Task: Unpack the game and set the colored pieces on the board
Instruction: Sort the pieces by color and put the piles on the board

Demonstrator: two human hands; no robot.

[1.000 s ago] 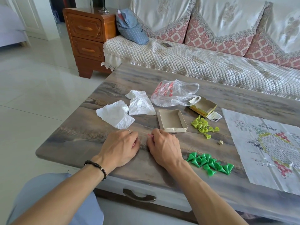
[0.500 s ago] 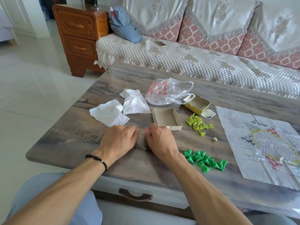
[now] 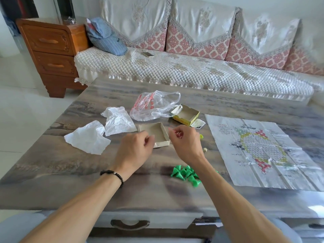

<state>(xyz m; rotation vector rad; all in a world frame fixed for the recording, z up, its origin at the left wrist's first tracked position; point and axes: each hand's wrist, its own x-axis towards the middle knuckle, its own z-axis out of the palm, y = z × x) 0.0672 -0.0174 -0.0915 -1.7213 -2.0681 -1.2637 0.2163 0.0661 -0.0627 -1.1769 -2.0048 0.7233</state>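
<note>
My right hand (image 3: 185, 144) hovers above the table with its fingers curled round small red pieces (image 3: 178, 135). Just left of it, my left hand (image 3: 135, 151) is raised too, thumb against curled fingertips, with nothing visible in them. Behind and between both hands lies an open grey box tray (image 3: 154, 133). A pile of green cone pieces (image 3: 184, 173) sits under my right forearm. Only one yellow-green piece (image 3: 201, 136) shows past my right hand. The paper board (image 3: 259, 149) is spread flat at the right, bare of pieces.
Two crumpled white papers (image 3: 119, 120) (image 3: 87, 137) lie to the left. A clear plastic bag (image 3: 154, 106) and a yellow box lid (image 3: 187, 115) sit behind the tray. A small beige die (image 3: 204, 150) lies near the board. A sofa (image 3: 175, 71) runs behind the table.
Both hands rose off the table and drew apart, moving toward the box tray. Red pieces now show inside my right hand. The camera tilted up.
</note>
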